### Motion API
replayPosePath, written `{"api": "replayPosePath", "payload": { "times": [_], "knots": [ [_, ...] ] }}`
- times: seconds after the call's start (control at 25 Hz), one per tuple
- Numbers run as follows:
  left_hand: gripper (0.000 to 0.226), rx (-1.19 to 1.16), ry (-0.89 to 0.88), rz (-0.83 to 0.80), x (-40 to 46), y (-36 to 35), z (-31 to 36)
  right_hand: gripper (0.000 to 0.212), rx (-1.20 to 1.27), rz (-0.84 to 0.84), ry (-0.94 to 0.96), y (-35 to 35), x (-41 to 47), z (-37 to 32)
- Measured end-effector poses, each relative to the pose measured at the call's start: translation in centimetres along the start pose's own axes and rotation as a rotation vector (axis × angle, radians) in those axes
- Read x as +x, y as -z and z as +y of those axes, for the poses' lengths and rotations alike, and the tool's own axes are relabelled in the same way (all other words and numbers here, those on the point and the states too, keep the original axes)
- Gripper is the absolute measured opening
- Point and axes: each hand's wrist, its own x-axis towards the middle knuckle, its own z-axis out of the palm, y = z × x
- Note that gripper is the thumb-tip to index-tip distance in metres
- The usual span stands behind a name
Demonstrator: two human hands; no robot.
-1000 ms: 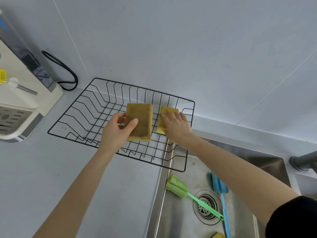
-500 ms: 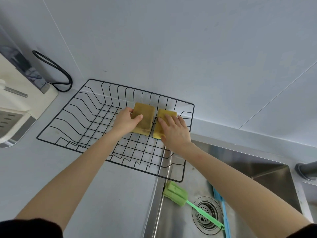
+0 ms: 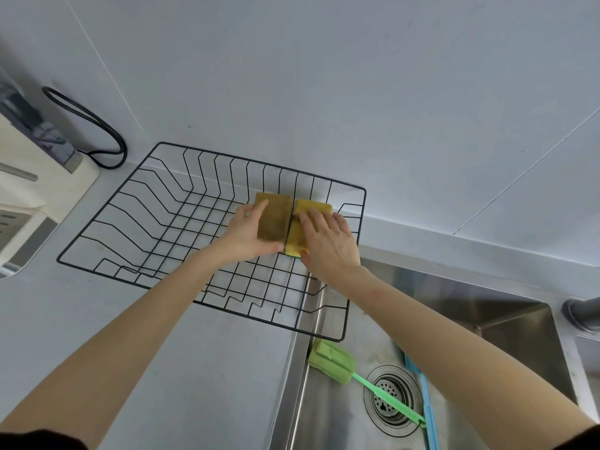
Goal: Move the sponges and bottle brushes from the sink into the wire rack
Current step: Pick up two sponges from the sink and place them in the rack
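Two sponges lie side by side, touching, at the right end of the black wire rack. My left hand grips the brownish sponge, thumb at its near edge. My right hand lies flat on the yellow sponge, its fingers spread over the top. In the steel sink below, a green bottle brush lies with its handle across the drain. A blue bottle brush lies to the right of the drain, partly hidden by my right forearm.
The rack's near right corner overhangs the sink edge. A white appliance with a black cable stands at the left on the grey counter. A faucet base sits at the sink's far right. The wall is close behind the rack.
Both sponges went down into the rack and came together until they touch. My hands followed them, and the view shifted slightly.
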Motion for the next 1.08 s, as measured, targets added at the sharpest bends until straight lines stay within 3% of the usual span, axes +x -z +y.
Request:
{"api": "replayPosePath", "payload": {
  "times": [0.28,0.52,0.76,1.08],
  "knots": [
    [0.073,0.107,-0.098,0.041,0.3,-0.6,-0.6,0.067,-0.019,-0.010,-0.005,-0.1,0.0,0.0],
    [0.076,0.171,-0.080,0.023,0.0,-0.3,0.0,0.073,0.009,-0.073,0.004,0.8,-0.3,-0.1],
    [0.080,0.263,-0.120,0.029,-2.4,0.9,2.3,0.066,0.089,-0.074,-0.010,3.5,-3.3,0.5],
    [0.073,0.325,-0.335,0.060,-8.0,0.7,8.6,0.063,0.148,-0.015,-0.134,6.6,-10.8,2.7]
  ]
}}
